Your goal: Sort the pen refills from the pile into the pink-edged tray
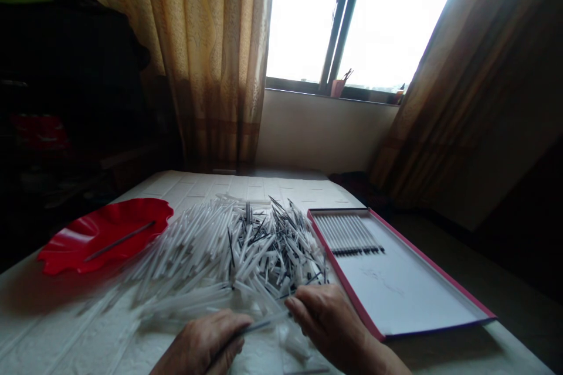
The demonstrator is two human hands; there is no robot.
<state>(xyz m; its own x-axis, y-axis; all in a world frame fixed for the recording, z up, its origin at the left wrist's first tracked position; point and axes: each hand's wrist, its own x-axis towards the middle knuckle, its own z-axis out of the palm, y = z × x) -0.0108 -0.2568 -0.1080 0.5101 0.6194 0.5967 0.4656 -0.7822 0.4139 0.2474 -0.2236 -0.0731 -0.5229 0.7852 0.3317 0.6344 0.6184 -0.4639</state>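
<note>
My left hand (206,341), at the lower centre, is closed around a slim grey pen-like stick (260,324) that points to the right. My right hand (323,317) pinches at the stick's far end, where a pale, see-through tube or sleeve seems to surround it; motion blurs the detail. Beyond both hands lies a heap of clear plastic tubes (197,234), with thin dark rods (285,225) mixed in on its right side. To the right, a shallow pink-edged box (413,299) bears a neat row of clear tubes with black ends (352,233).
A red wavy-rimmed dish (65,246) with one dark stick in it (118,241) stands on the left of the white-covered table (35,328). Behind the table are curtains (215,41) and a window, with a small pink cup (338,88) on its sill.
</note>
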